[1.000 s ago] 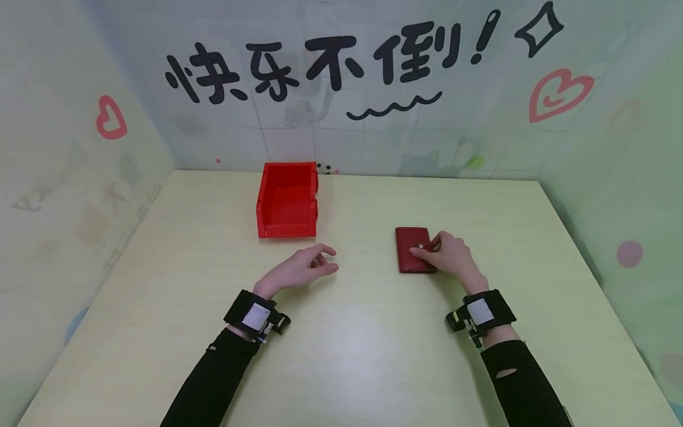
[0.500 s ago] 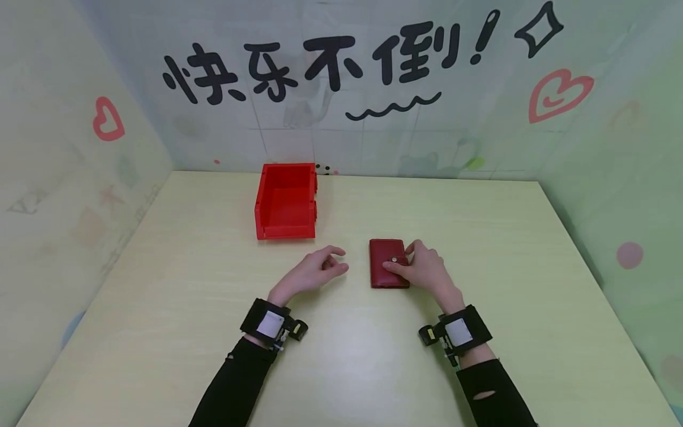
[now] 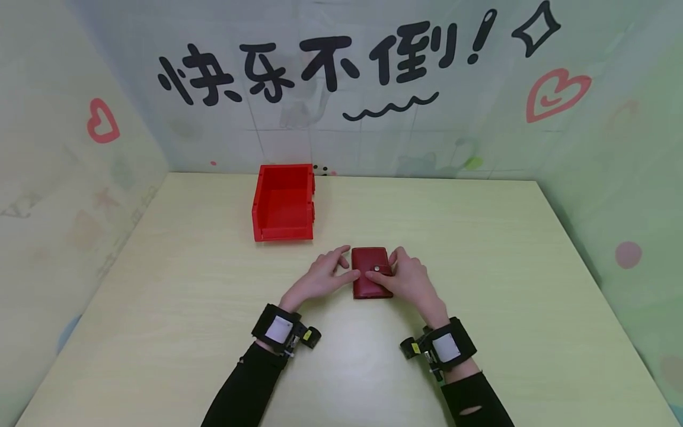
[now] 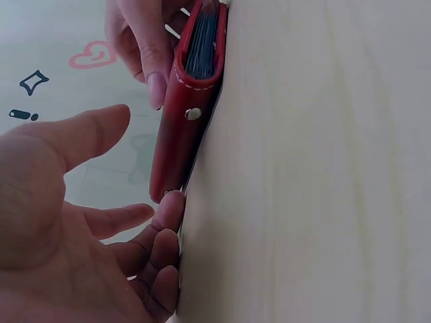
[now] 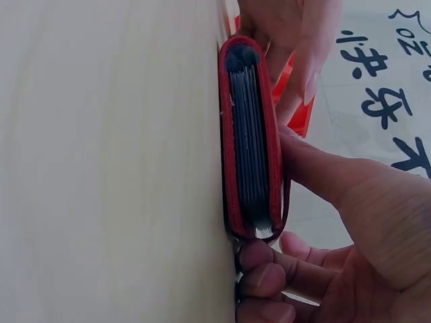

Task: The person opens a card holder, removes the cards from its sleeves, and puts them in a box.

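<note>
A dark red card wallet (image 3: 368, 283) with a snap strap lies on the table just right of the middle. Its strap side faces my right hand (image 3: 412, 283), which grips that edge, thumb on the cover and fingers at the side. The right wrist view looks into the end of the wallet (image 5: 249, 141), where a stack of card sleeves shows. My left hand (image 3: 320, 279) is at the opposite edge, fingers relaxed. In the left wrist view, a fingertip of the left hand (image 4: 94, 202) meets the wallet's edge, while its thumb stays apart from the cover.
A red open bin (image 3: 284, 204) stands toward the back of the pale table (image 3: 187, 284), left of the wallet. A printed wall covering (image 3: 373, 142) rises behind the table and along both sides.
My right hand has slid the card wallet left and nearer to me across the table. The left hand has moved slightly right, up to the wallet's left edge.
</note>
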Motion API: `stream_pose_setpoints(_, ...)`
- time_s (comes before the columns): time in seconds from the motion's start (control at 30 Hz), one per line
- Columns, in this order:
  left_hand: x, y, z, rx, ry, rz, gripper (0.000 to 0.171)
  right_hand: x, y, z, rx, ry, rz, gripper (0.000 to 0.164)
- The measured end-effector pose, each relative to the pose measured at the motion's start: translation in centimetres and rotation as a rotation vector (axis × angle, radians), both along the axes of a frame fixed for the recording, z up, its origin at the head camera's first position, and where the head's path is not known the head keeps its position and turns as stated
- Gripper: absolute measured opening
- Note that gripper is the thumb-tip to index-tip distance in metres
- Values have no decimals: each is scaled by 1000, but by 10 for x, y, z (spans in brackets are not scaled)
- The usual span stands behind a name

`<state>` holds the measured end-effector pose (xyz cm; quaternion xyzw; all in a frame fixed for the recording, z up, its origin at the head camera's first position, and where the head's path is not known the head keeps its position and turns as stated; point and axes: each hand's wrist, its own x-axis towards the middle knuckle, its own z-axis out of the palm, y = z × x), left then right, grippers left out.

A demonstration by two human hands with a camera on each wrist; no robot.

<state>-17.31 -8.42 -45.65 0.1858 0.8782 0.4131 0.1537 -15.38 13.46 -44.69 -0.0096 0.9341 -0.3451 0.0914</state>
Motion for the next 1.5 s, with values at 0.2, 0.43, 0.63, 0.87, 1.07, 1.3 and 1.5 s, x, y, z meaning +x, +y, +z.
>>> stream_pose_setpoints(0.2, -2, 5, -1, -22, 9, 33, 69, 6, -7, 0, -8, 52, 33, 48)
stream_pose_setpoints(0.43, -3, 11, 5, -77, 36, 57, 60, 5, -10, -3, 21, 106, 88, 46)
stream_pose_setpoints(0.63, -7, 12, 5, -90, 40, 61, 56, 3, -8, -3, 60, 237, 179, 42)
stream_pose_setpoints(0.87, -11, 11, 5, -96, 9, 55, 53, -3, -6, 0, 92, 235, 298, 35)
stream_pose_setpoints(1.07, -13, 13, 8, -146, 29, 7, 56, -6, -5, 2, 180, 285, 444, 24)
stream_pose_setpoints(1.3, -12, 13, 9, -169, 29, 0, 53, -6, -2, 0, 129, 318, 490, 20)
stream_pose_setpoints(1.5, -11, 14, 9, -152, 15, 6, 50, -6, 2, -5, 86, 303, 487, 20)
